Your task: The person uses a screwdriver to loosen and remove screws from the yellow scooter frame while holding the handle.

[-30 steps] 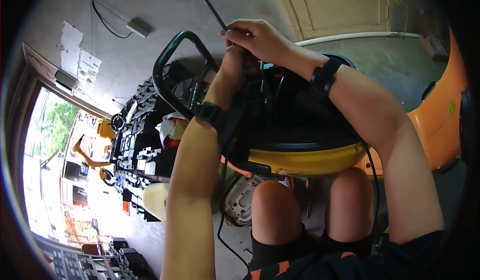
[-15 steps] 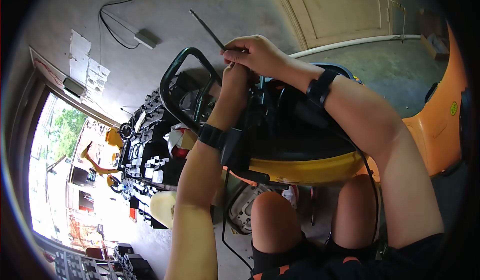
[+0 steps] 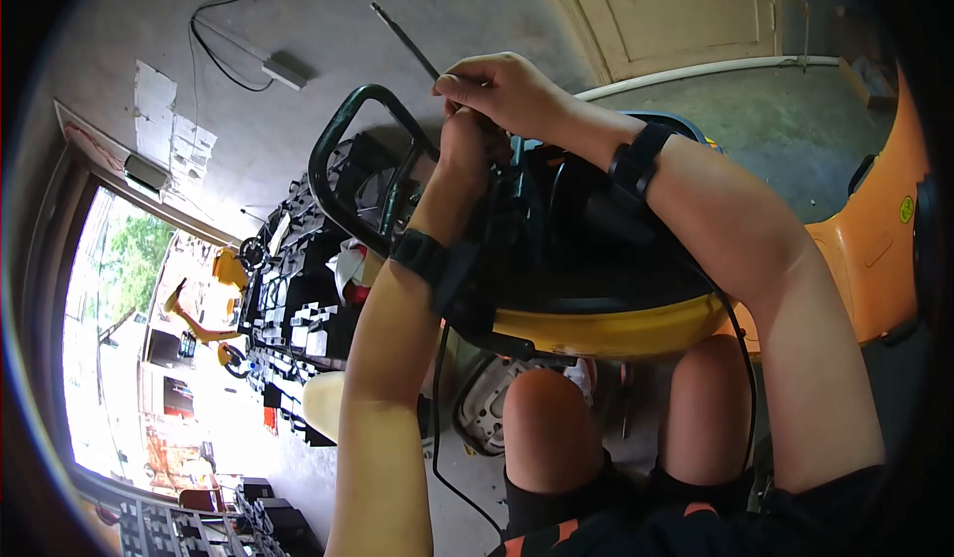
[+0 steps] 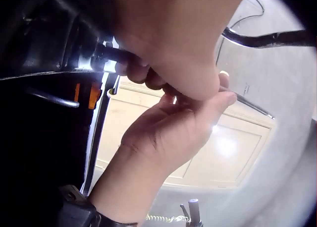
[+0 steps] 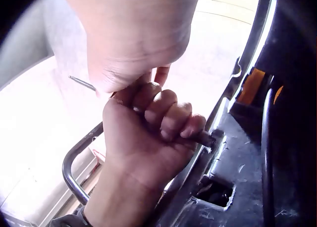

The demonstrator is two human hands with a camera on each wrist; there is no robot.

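Note:
A thin metal rod [image 3: 402, 38] slants up and left from the hands in the head view; its tip also shows in the left wrist view [image 4: 255, 106] and right wrist view [image 5: 81, 82]. My right hand [image 3: 512, 95] pinches it between thumb and fingers. Directly below, my left hand [image 3: 465, 155] has its fingers curled round a dark bar [image 5: 204, 138], whose end meets the black frame part [image 5: 225, 155] in the right wrist view. The two hands touch. Whether rod and bar are one piece, I cannot tell, as the left hand [image 4: 173, 43] covers the join.
A dark tubular loop [image 3: 323, 159] rises left of the hands. The black body with a yellow rim [image 3: 616, 330] lies below them, above the knees. An orange body panel [image 3: 874, 259] stands at the right, black parts [image 3: 298, 299] at the left, and a thin cable [image 3: 437, 438] hangs down.
The head view has shifted a little. The rod leans slightly further left than a second ago. Both hands keep their holds and stay together beside the tubular loop.

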